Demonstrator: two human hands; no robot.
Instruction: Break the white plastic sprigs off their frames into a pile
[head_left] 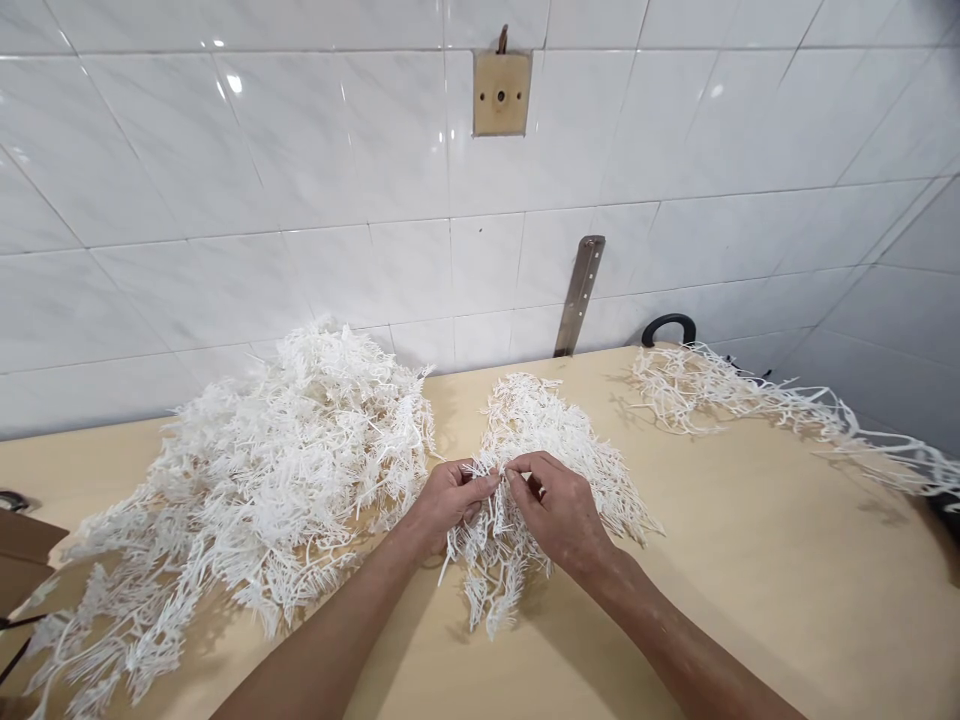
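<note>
We hold a white plastic-looking sprig [491, 590] over the middle of the table [712, 610]. Our left hand [456, 495] pinches it, thumb and fingers close together. Our right hand [559, 510] pinches it too, with its fingertips right beside the left ones. Our fingers hide the bit in between.

A small white pile [540, 415] lies just past our hands and partly under the right one, so we can't tell where it ends and the sprig starts. A big white heap [300, 470] fills the left side and comes close to our left hand. Past it, at the left edge, is a brown box [26, 550].

Far right, long white stems [750, 395] lie by a black loop [667, 325]. A metal strip [579, 295] with holes leans on the far tiled wall [375, 130].
</note>
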